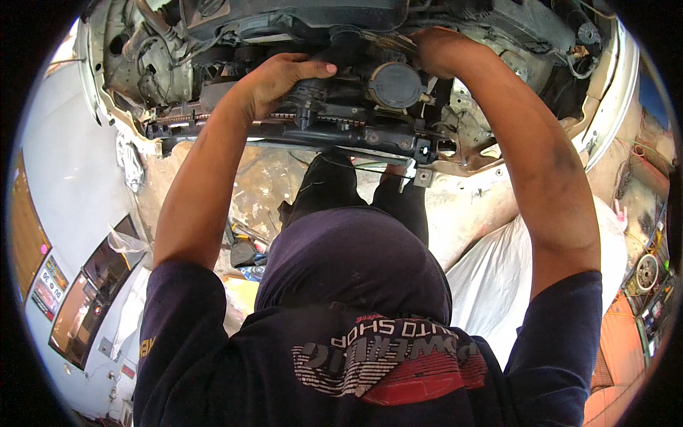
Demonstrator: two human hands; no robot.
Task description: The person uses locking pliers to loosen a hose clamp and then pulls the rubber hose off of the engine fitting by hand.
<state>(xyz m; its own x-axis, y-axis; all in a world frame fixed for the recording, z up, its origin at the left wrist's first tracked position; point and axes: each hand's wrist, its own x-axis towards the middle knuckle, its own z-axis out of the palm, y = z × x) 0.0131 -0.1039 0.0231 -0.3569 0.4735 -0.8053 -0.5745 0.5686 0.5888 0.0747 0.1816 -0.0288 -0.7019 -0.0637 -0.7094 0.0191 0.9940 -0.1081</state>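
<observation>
My left hand (274, 84) lies over the black parts at the front of a car's engine bay. Its thumb stretches out to the right beside a thick black hose (343, 44); the other fingers show only in part, and I see nothing held. Farther right, my right hand (440, 53) reaches down behind a round, flat black cover (396, 85). Engine parts hide those fingers and whatever they touch. Nearer to me, a long black radiator top (313, 134) runs across below both hands.
A large dark engine cover (299, 13) spans the far side. Pale bodywork (491, 171) frames the bay. A metal bracket (422, 176) juts out near the radiator's right end. White sheeting (491, 277) hangs at right. Tools and a wheel-like part (647, 272) lie at far right.
</observation>
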